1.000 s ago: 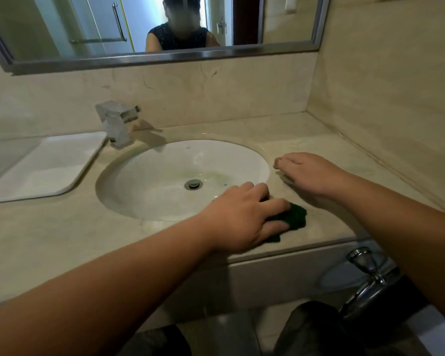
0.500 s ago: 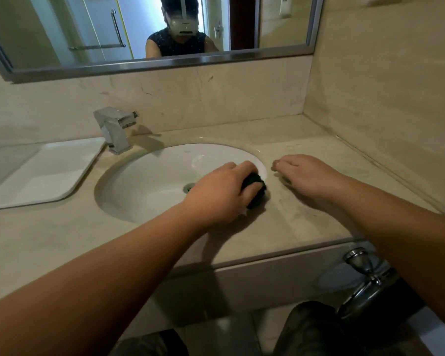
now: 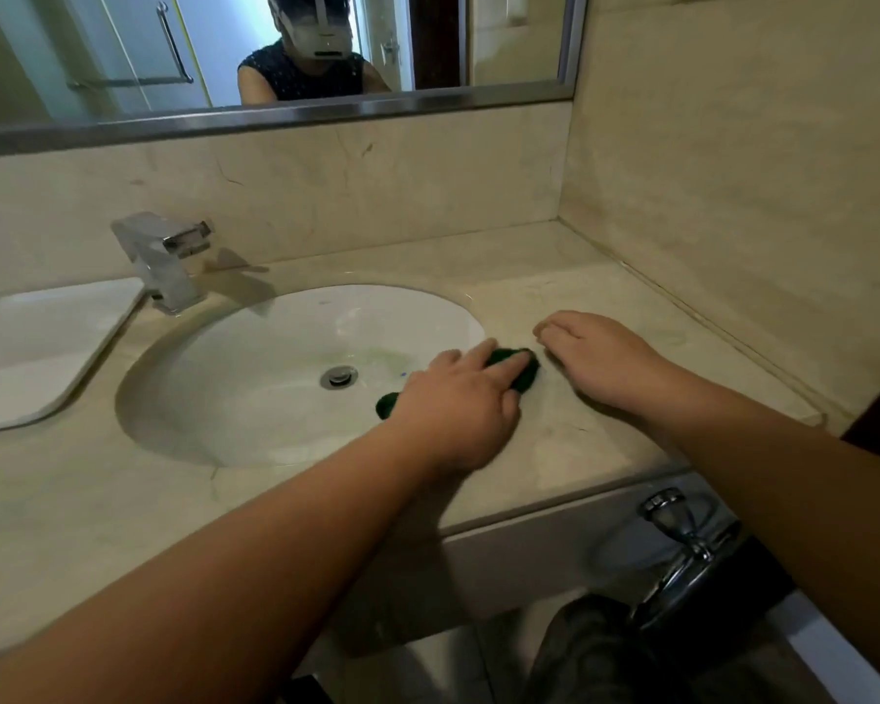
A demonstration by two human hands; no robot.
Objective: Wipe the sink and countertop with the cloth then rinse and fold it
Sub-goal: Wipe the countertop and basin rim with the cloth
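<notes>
So right at the near edge of the counter (image 3: 555, 464) both forearms are reaching in over the front lip. The left hand (image 3: 458, 403) is pressing flat, fingers spread a bit, down on the green cloth (image 3: 516, 370), pinning it more than gripping it. The cloth is sitting on the right rim of the sink (image 3: 285, 378), where basin meets counter, with one end poking out by the fingertips and a bit of it hanging over into the bowl.

A second ago that cloth was down near the front edge of the counter, and half a second ago it was bunched up at the rim. Now it's sliding further along the rim toward the right hand (image 3: 600, 358), so I'd say the wiping is working around the sink's right edge. The right hand is resting palm down, loosely open and holding nothing, just beside the cloth and bracing on the counter same as before. Rinsing and folding are still waiting.

Further back, the bowl is showing a faint greenish stain near the drain (image 3: 339, 376), so my guess is the basin still needs a pass. The chrome tap (image 3: 166, 259) is standing at the sink's back left, not running as far as I can tell, and a white tray (image 3: 36, 348) is lying off at the left edge. Marble-look wall behind, with the mirror (image 3: 275, 68) hanging above it and reflecting the person plus a glass door.
</notes>
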